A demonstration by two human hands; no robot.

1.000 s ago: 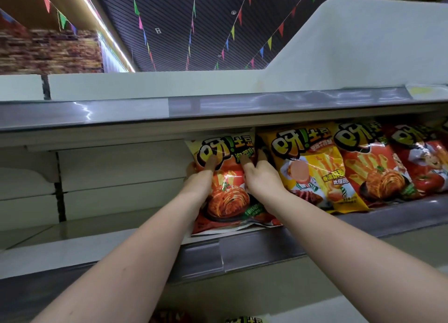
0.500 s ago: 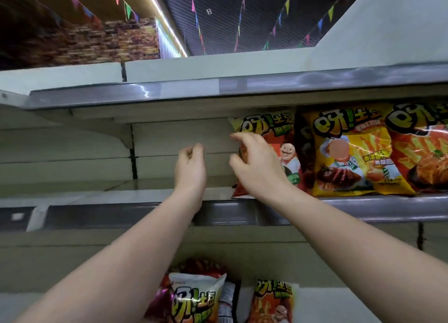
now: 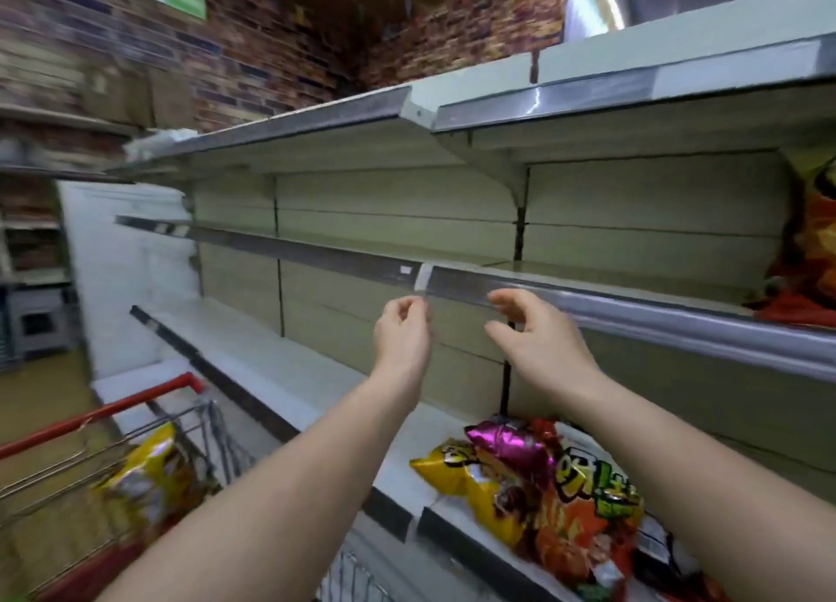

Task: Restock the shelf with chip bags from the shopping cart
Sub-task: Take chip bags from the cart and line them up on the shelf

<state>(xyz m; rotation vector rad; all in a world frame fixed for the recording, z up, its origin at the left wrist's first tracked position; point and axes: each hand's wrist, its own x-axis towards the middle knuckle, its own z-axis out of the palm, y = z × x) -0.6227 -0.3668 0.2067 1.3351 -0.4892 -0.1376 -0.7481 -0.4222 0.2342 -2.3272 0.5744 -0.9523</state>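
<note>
My left hand and my right hand hang in the air in front of the middle shelf's rail, both with fingers loosely curled and holding nothing. At the far right edge, chip bags stand on that middle shelf. Several chip bags, yellow, purple and orange, lie in a heap on the lower shelf under my right forearm. The shopping cart with a red handle stands at the lower left, and a yellow chip bag lies in it.
Long stretches of the middle and lower shelves to the left hold no goods. A top shelf runs overhead. A white end panel closes the shelving at the left, with brick-patterned walls and other racks beyond it.
Both hands have let go of the chip bag on the middle shelf and pulled back. My view has swung left and down, bringing the cart and the lower shelf into sight.
</note>
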